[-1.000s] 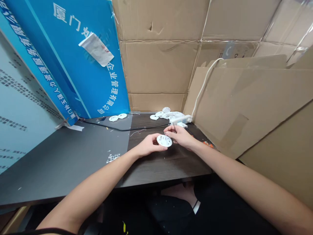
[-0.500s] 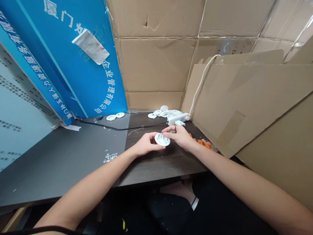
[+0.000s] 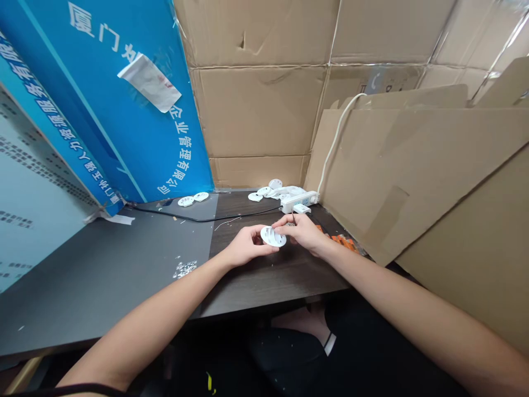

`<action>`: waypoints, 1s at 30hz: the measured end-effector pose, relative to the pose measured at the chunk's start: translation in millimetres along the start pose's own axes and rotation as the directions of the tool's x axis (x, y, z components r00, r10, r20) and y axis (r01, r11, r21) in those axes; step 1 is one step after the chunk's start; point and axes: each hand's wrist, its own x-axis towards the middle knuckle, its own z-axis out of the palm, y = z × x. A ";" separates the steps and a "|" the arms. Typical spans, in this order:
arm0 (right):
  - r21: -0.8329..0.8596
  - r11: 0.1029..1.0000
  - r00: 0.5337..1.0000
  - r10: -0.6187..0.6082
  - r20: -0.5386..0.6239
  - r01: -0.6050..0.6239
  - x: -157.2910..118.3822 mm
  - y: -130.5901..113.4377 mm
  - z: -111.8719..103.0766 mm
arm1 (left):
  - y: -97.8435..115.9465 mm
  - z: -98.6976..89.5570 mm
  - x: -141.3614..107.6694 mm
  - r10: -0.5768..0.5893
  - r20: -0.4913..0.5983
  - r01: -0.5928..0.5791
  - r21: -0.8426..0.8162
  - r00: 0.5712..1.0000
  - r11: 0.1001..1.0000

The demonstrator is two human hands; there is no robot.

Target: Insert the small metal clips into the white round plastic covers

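Observation:
A white round plastic disc (image 3: 274, 237) with raised ribs and small slots is held above the dark tabletop, tilted towards me. My left hand (image 3: 247, 246) grips its left edge, thumb along the near rim and fingers behind. At the upper right of the disc, my right hand (image 3: 303, 231) is closed in a pinch, fingertips touching its face. A thin dark thing shows by the right fingers, too small to name. Beyond the hands lies a pile of similar white discs (image 3: 276, 184), and two more discs (image 3: 200, 196) rest further left.
A white power strip (image 3: 301, 202) with a plugged-in adapter sits behind my right hand, its black cable (image 3: 194, 219) crossing the table. Orange items (image 3: 344, 241) lie right of my wrist. Small shiny pieces (image 3: 184, 269) are scattered on the grey mat (image 3: 136, 275). Cardboard walls (image 3: 260, 110) enclose the back.
The right fingertips have shifted slightly left and down onto the disc's face. The left hand keeps its hold. The whole view has moved a little.

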 end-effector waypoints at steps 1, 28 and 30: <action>0.015 1.000 1.000 0.000 0.001 0.000 -0.1 0.6 -0.1 | 0.6 -0.1 -0.1 -0.002 0.003 0.002 0.002 1.000 1.000; 0.088 0.991 0.994 0.097 0.052 -0.101 -1.1 4.4 -0.6 | 2.1 -0.8 -1.4 0.032 0.061 -0.036 0.070 0.998 0.997; 0.114 0.987 0.992 0.109 0.062 -0.116 -0.5 6.0 -0.4 | 2.5 -1.2 -0.8 0.025 0.078 -0.031 0.074 0.997 0.997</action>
